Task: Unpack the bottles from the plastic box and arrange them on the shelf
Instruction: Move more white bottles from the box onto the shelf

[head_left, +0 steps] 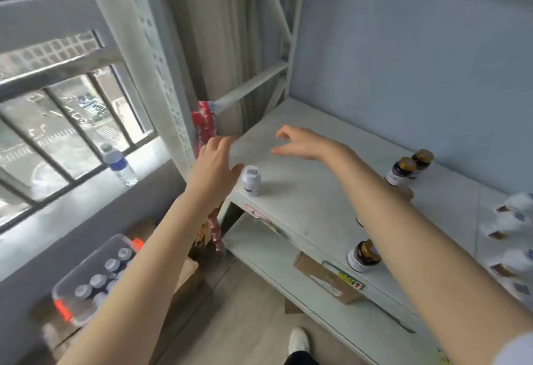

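Observation:
A small white bottle (251, 180) stands upright near the front left corner of the pale shelf board (302, 180). My left hand (215, 167) hovers just left of it with fingers spread, holding nothing. My right hand (300, 142) hangs over the middle of the shelf, fingers relaxed and empty. Three dark bottles with gold caps stand further right: two at the back (402, 171) (421, 160) and one at the front edge (362, 255). The clear plastic box (86, 284) with orange latches sits low at the left, with several grey-capped bottles inside.
A white perforated shelf upright (161, 76) rises beside my left hand. A red printed bag (205, 125) hangs at the shelf's left end. A water bottle (119, 167) stands on the windowsill. Blurred white packs (513, 220) lie at far right. A cardboard box (326, 278) sits on the lower shelf.

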